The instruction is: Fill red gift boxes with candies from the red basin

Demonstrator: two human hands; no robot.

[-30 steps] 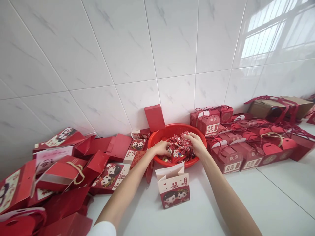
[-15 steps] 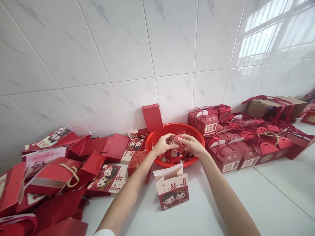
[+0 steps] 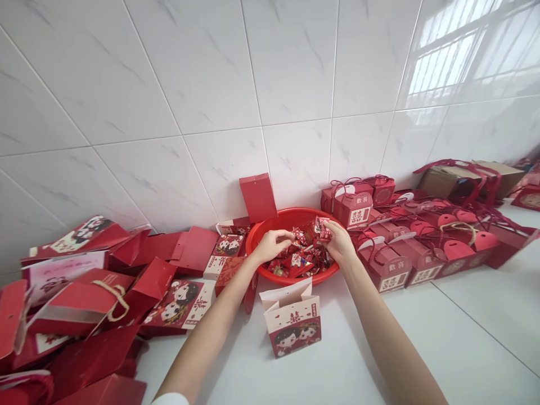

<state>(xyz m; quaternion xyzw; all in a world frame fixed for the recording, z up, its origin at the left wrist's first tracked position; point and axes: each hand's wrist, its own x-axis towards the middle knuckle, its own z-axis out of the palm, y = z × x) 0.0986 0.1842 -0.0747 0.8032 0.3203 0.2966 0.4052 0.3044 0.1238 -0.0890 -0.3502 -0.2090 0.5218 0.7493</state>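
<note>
A red plastic basket (image 3: 310, 213) full of wrapped candies (image 3: 297, 260) stands against the wall. Over its left side is my left hand (image 3: 272, 246), thumb and fingers apart, with nothing visible between them. On the right side my right hand (image 3: 341, 243) grips a few red-and-pink wrapped candies (image 3: 323, 229); their exact number is hidden by the fingers. In front of the basket a small paper gift box (image 3: 294, 326), cream and red with two cartoon faces, stands upright with its top open. Its inside is mostly out of sight.
Flattened and half-folded red boxes (image 3: 93, 298) lie heaped on the left. Closed red gift boxes with cord handles (image 3: 390, 267) stand in rows on the right. A tall red box (image 3: 258, 198) leans on the tiled wall (image 3: 219, 67) behind the basket.
My hands have moved apart: the left drew back to the basket's left side, the right went right with the candies in it. The view shifted slightly.
</note>
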